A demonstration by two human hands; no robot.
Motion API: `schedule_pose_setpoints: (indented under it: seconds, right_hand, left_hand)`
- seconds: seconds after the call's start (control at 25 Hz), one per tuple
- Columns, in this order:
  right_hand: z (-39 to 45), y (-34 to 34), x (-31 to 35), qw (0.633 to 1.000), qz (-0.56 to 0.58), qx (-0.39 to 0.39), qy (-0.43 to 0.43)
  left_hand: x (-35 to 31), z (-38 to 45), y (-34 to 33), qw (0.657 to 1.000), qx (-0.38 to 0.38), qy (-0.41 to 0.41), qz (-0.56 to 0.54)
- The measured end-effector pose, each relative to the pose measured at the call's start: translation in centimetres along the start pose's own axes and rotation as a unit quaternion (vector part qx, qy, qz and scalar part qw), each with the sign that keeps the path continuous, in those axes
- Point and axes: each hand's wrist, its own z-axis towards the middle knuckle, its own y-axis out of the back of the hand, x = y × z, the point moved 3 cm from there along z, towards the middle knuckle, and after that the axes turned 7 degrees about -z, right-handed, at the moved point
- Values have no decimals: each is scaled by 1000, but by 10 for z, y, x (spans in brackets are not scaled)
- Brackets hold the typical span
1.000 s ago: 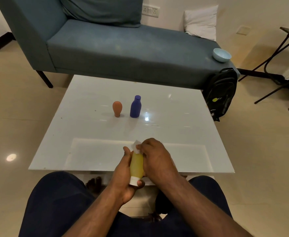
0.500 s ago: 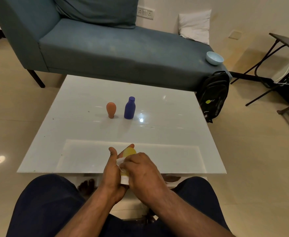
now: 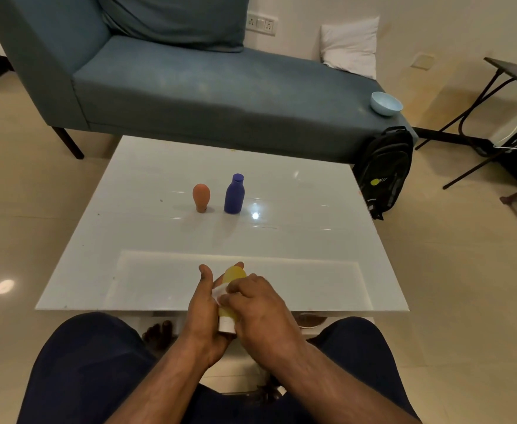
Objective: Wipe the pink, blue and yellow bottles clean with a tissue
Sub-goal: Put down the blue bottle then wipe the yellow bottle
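Observation:
My left hand [image 3: 203, 313] grips the yellow bottle [image 3: 234, 275] over the near edge of the white table [image 3: 312, 240], white cap pointing toward me. My right hand [image 3: 258, 307] presses a small white tissue [image 3: 219, 292] against the bottle's side and covers most of its body. The pink bottle [image 3: 201, 197] stands cap-down at the table's middle. Just to its right stands the blue bottle [image 3: 234, 194], upright. Both are apart from my hands.
A blue-grey sofa [image 3: 220, 87] runs behind the table, with a light blue bowl [image 3: 385, 103] on its right end and a white pillow [image 3: 350, 47]. A black backpack [image 3: 385, 171] leans by the table's far right corner. A folding stand [image 3: 496, 96] is at right.
My right hand has slid the tissue down from the bottle's top to its middle, uncovering the rounded yellow end. The head view has shifted slightly.

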Motion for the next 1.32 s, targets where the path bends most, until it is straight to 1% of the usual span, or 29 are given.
schedule_pose_setpoints:
  seconds: [0.04, 0.08, 0.2, 0.28, 0.36, 0.56, 0.72, 0.8, 0.88, 0.96, 1.04, 1.2, 1.32]
  right_hand:
    - [3, -1, -6, 1000, 8, -9, -3]
    - [8, -1, -15, 999, 22, -19, -23]
    - [25, 6, -34, 987, 86, -45, -130]
    - [32, 10, -38, 979, 106, -49, -165]
    - [33, 12, -34, 979, 105, -46, -169]
    - [22, 18, -19, 988, 104, -53, -102]
    - [29, 26, -43, 980, 113, -37, -162]
    - [25, 30, -42, 979, 113, -37, -164]
    - [16, 32, -35, 981, 109, -53, -153]
    - [7, 32, -31, 981, 109, -64, -150]
    - [11, 32, -37, 976, 116, -64, -171]
    - [28, 30, -54, 955, 164, -25, -245]
    - [28, 25, -58, 946, 199, -19, -257]
  left_hand:
    - [1, 0, 0, 1000, -12, 3, 2]
    - [3, 2, 0, 1000, -25, 3, 15]
    - [4, 1, 3, 996, -57, -11, 62]
    - [3, 0, 5, 995, -57, -16, 80]
    - [2, -1, 4, 995, -45, -16, 90]
    - [3, 3, 5, 995, -23, -24, 99]
    - [0, 1, 2, 989, -17, -37, 141]
    - [0, 0, 1, 988, -19, -53, 146]
    - [-2, 1, 2, 989, -31, -67, 132]
    - [-3, 0, 2, 991, -39, -63, 111]
    - [-2, -2, 0, 993, -40, -51, 103]
    - [-3, -7, -4, 983, -60, -63, 161]
    - [-6, -7, -5, 975, -58, -82, 196]
